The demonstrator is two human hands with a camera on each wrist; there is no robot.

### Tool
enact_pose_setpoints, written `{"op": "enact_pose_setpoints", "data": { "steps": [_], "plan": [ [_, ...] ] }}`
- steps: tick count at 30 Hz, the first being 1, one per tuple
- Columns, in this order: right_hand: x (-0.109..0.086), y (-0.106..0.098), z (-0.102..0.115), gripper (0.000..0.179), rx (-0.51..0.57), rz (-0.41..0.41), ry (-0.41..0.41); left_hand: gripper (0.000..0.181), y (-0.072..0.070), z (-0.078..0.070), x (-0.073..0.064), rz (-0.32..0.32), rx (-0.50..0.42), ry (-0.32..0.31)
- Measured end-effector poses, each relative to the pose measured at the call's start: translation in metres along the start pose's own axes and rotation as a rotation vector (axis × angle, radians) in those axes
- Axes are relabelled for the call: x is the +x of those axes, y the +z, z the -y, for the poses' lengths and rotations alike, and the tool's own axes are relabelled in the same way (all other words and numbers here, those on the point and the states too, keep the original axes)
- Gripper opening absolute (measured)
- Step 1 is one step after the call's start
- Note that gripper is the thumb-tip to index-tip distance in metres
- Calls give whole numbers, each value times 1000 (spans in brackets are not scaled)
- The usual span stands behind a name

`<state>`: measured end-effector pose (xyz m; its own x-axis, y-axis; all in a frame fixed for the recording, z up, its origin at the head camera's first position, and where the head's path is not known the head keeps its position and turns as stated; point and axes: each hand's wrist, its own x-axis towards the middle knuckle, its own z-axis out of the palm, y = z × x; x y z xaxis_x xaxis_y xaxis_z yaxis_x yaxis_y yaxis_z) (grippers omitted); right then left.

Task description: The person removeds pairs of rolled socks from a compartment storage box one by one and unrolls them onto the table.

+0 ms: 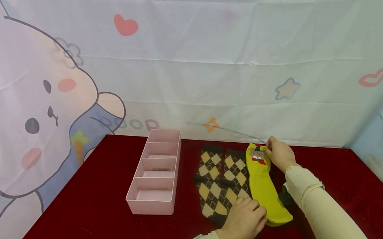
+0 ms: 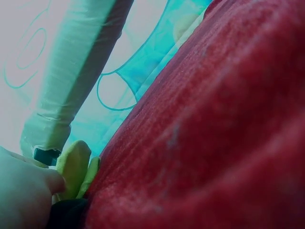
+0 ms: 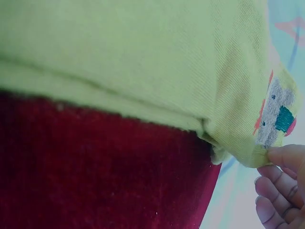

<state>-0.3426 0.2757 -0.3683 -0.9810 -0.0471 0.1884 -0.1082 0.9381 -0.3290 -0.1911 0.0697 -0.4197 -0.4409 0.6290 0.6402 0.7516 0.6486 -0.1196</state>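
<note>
A yellow sock [image 1: 262, 182] with a bear on its cuff lies lengthwise on the dark red cloth. My right hand [image 1: 279, 154] pinches the far cuff edge between thumb and fingers; the right wrist view shows the cuff [image 3: 243, 133] slightly raised there. My left hand [image 1: 244, 219] has curled fingers at the near left edge of the sock and appears to grip it. In the left wrist view, a finger overlaps the yellow fabric [image 2: 74, 167]; the exact grip is partly hidden. Left of it lies a pair of argyle socks [image 1: 213, 186], partly covered by my left hand.
A pink box [image 1: 151, 206] with several compartments stands left of the argyle socks. A dark green patch [image 1: 284, 196] shows beside the yellow sock, under my right forearm. A printed cloth backdrop [image 1: 194, 79] rises behind the far edge of the red cloth [image 1: 108, 187].
</note>
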Motion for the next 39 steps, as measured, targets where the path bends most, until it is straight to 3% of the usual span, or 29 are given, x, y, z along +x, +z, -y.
{"op": "enact_pose_setpoints", "data": {
  "steps": [25,39],
  "plan": [
    [-1,-16,1,16,38,-42,-11,9,1,-1,3,-54,-68,-55],
    [-8,-22,-12,18,31,-51,-1,12,1,-4,6,-67,-126,-82]
  ]
}}
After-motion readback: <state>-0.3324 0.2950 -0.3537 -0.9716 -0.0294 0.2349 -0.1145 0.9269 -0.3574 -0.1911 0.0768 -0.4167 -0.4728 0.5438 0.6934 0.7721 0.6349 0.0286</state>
